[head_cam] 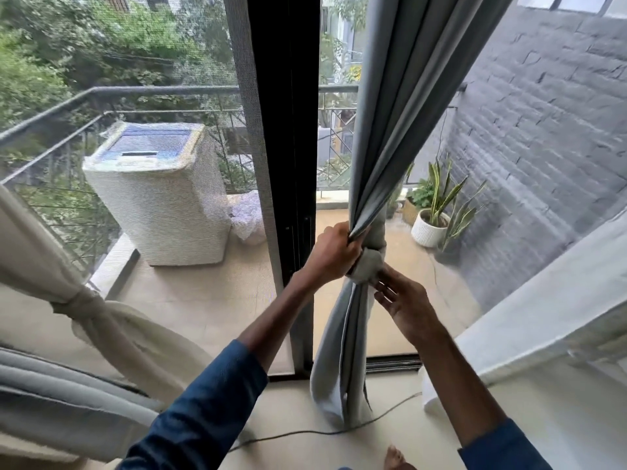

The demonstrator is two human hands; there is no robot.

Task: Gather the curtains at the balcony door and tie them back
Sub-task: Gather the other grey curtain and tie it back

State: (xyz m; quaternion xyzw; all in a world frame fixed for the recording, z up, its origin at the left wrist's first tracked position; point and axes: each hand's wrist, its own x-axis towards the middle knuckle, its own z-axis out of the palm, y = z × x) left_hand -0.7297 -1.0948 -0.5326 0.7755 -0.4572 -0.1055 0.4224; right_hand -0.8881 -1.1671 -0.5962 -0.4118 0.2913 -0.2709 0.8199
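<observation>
A grey curtain (400, 106) hangs in gathered folds in front of the balcony door and is knotted on itself at a bulky knot (369, 262); its tail (339, 368) drops to the floor. My left hand (334, 254) grips the bunched folds just above and left of the knot. Under the knot's right side, my right hand (403, 300) has its fingers spread, fingertips touching the fabric. At the left a cream curtain (112, 330) is tied in its own knot (81, 305). A sheer white curtain (549, 293) stretches across the right.
The black door frame (288, 130) stands just left of the grey curtain. A cable (305, 433) lies on the floor by the curtain tail, and a bare foot (395, 457) shows below. Outside are a washing machine (159, 195), potted plants (437, 215) and a railing (163, 91).
</observation>
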